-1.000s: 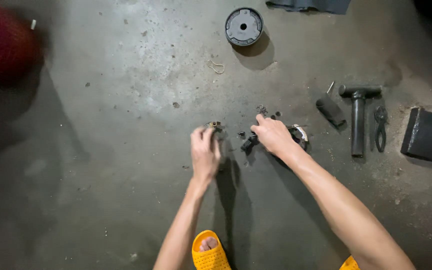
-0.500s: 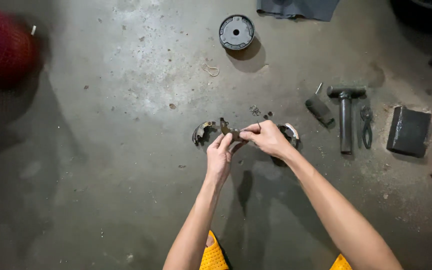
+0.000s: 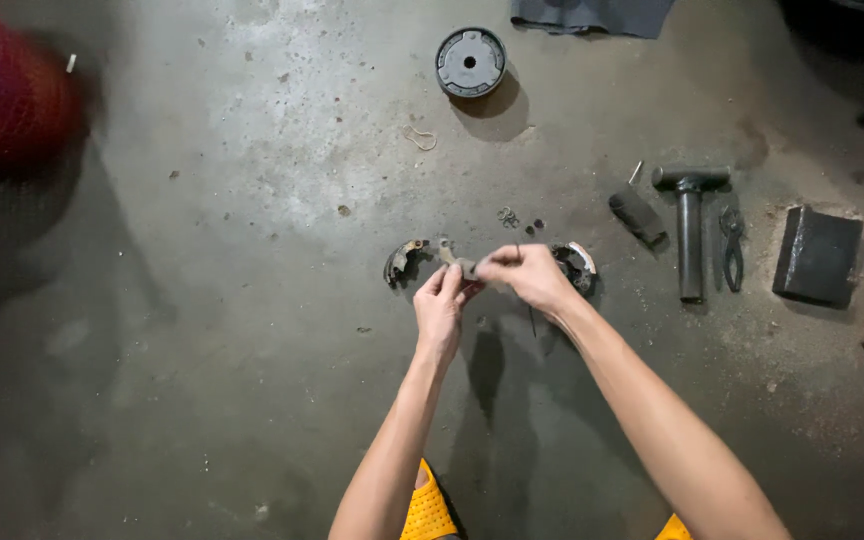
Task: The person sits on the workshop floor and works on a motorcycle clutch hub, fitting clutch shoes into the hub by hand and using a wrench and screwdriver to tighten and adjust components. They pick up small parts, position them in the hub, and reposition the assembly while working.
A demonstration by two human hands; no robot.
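Now our hands have come together above the concrete floor (image 3: 202,330), where a second ago they worked apart. Our left hand (image 3: 440,308) and right hand (image 3: 527,278) both pinch one small dark metal part (image 3: 464,267), fingers narrow around it, lifted between the two curved brake shoes: one (image 3: 402,262) just left of the part, the other (image 3: 580,266) just right. That suggests we are fitting a piece between the shoes. Right of the part lie a hammer (image 3: 690,225), pliers (image 3: 732,245) and a dark block (image 3: 817,257); a round drum (image 3: 470,62) sits well above.
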